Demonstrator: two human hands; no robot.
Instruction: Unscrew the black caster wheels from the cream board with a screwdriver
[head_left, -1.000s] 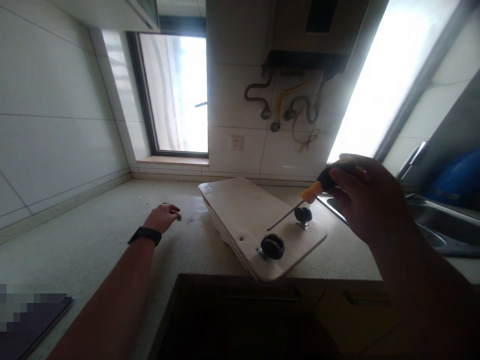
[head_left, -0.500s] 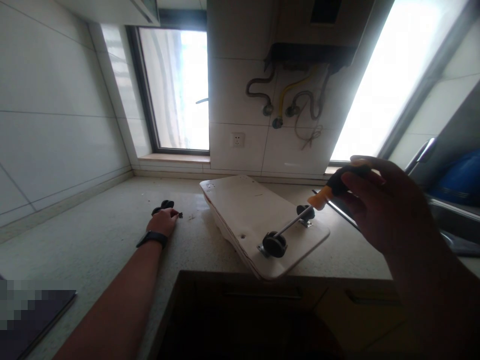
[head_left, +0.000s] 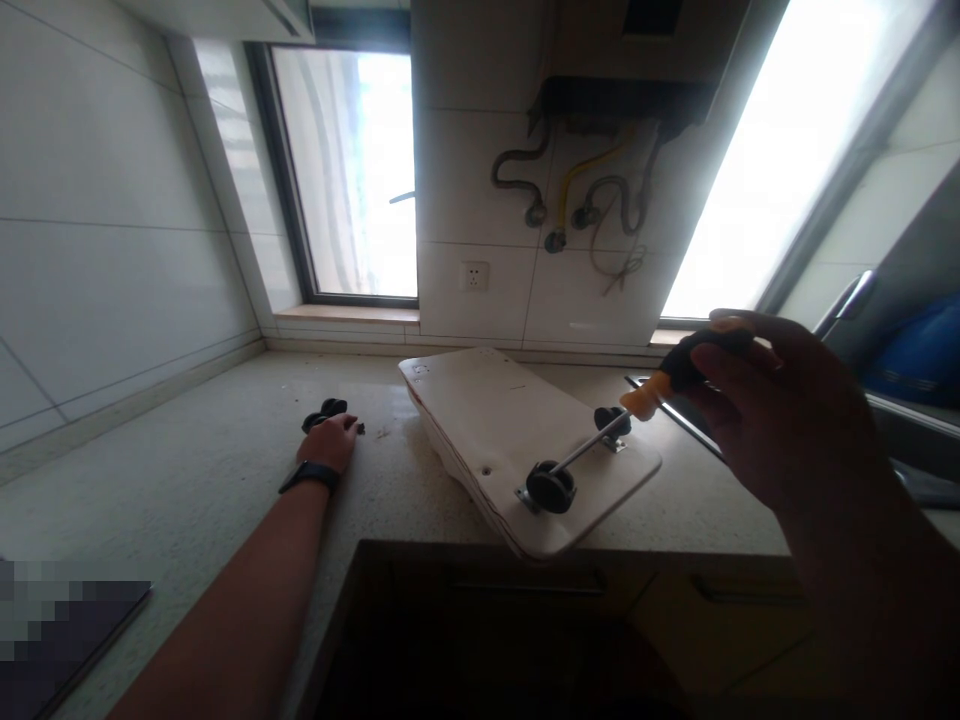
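My right hand (head_left: 757, 400) is closed round the black-and-orange handle of a screwdriver (head_left: 649, 388). Its shaft slants down to the left, and the tip ends at or behind a black caster wheel (head_left: 551, 487) near the front corner of a white board (head_left: 495, 410). A second caster (head_left: 613, 421) sits on a metal plate at the board's right side. Far to the left, my left hand (head_left: 334, 442) rests on the counter, fingertips pinched together at small dark bits (head_left: 361, 428) too small to name. Loose black casters (head_left: 324, 414) lie just behind that hand.
The board lies on the speckled counter (head_left: 405, 500), its corner at the front edge above dark drawers. A sink (head_left: 922, 440) with a faucet (head_left: 847, 300) is at right. Pipes (head_left: 566, 190) and a socket (head_left: 474, 275) are on the back wall.
My left fingertips have drawn closer over the small dark bits, hiding more of them. My right hand and the screwdriver have shifted very slightly right. The board and casters stay in place.
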